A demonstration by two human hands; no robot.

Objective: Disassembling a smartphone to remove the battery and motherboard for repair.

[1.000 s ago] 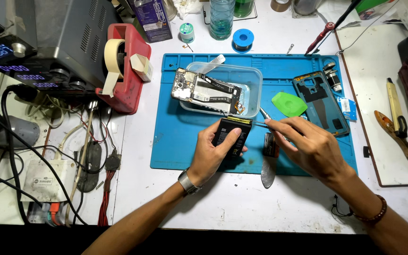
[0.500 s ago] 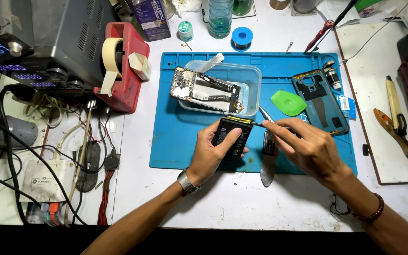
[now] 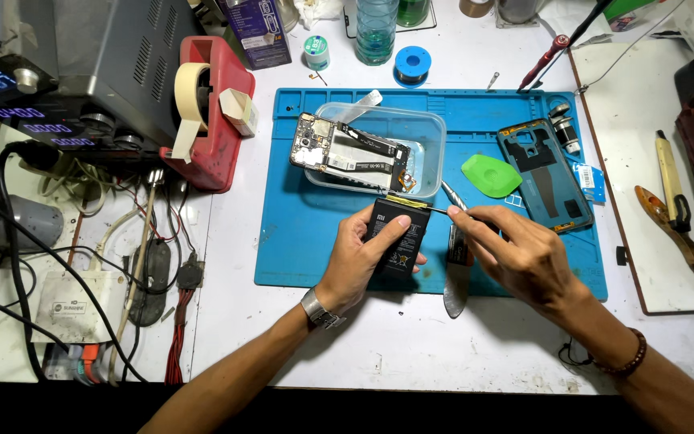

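Half the black battery [image 3: 398, 238] hides under left hand [image 3: 361, 259] fingers.

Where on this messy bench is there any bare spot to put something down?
Bare room: the blue silicone mat's left part, between the clear plastic tray and the left hand; also the white tabletop along the near edge, between the forearms. Crowded: the far left, with tangled cables and the red tape dispenser.
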